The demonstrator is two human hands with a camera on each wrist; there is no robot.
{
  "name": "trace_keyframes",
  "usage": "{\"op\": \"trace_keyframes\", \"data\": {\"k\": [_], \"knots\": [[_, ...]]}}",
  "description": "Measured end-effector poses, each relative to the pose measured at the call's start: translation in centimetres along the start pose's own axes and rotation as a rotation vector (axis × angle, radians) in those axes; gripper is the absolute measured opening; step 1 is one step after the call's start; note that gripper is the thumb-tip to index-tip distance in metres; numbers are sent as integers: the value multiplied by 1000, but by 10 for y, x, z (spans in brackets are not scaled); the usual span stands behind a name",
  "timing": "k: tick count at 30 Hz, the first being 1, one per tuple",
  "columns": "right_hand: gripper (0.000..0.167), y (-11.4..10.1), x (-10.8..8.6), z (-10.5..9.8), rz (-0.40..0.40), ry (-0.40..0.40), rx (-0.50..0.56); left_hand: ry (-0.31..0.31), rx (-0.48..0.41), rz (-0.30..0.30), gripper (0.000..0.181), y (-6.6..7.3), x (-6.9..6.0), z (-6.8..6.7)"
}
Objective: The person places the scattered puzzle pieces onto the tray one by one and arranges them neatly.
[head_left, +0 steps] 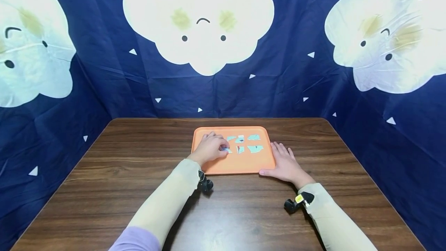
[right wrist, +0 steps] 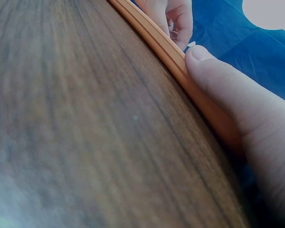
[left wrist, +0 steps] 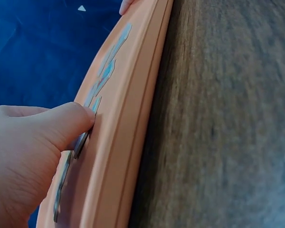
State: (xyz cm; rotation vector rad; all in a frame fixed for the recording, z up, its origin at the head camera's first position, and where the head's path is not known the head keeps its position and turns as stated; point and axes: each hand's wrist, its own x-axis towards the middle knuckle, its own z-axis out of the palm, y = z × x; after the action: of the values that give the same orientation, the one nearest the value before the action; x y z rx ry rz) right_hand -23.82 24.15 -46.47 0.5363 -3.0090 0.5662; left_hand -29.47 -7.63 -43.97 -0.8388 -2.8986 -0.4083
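Observation:
An orange tray [head_left: 240, 165] lies on the table and bears several flat, light-blue puzzle pieces [head_left: 255, 149] with irregular edges. Over its left half, my left hand [head_left: 210, 148] pinches a small blue piece [head_left: 225, 150] between thumb and fingers, low against the tray. Part of that piece is hidden by the fingers. The left wrist view shows the thumb [left wrist: 83, 118] on a piece, with another piece [left wrist: 61, 187] lying nearer the camera. My right hand [head_left: 285, 165] rests at the tray's lower right corner, fingers spread along the side and thumb [right wrist: 202, 54] on the front edge.
The brown wooden table [head_left: 139, 150] extends around the tray. Behind it and at both sides hangs a dark blue cloth [head_left: 216, 96] with white clouds and small triangles. Each wrist wears a small black camera [head_left: 205, 185].

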Motion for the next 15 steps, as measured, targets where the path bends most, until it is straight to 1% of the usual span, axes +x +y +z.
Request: {"op": "trace_keyframes", "data": {"k": [7, 10, 13, 15], "knots": [[127, -1, 2, 1, -4, 4, -5, 18, -15, -3, 20, -3, -4, 0], [128, -1, 2, 3, -3, 1, -1, 31, -33, -1, 25, -4, -7, 1], [127, 0, 1, 3, 3, -12, 17, 61, -59, 4, 34, -6, -13, 0], [126, 1, 1, 1, 10, -13, 29, 98, -59, 8, 38, -10, -19, -4]]}}
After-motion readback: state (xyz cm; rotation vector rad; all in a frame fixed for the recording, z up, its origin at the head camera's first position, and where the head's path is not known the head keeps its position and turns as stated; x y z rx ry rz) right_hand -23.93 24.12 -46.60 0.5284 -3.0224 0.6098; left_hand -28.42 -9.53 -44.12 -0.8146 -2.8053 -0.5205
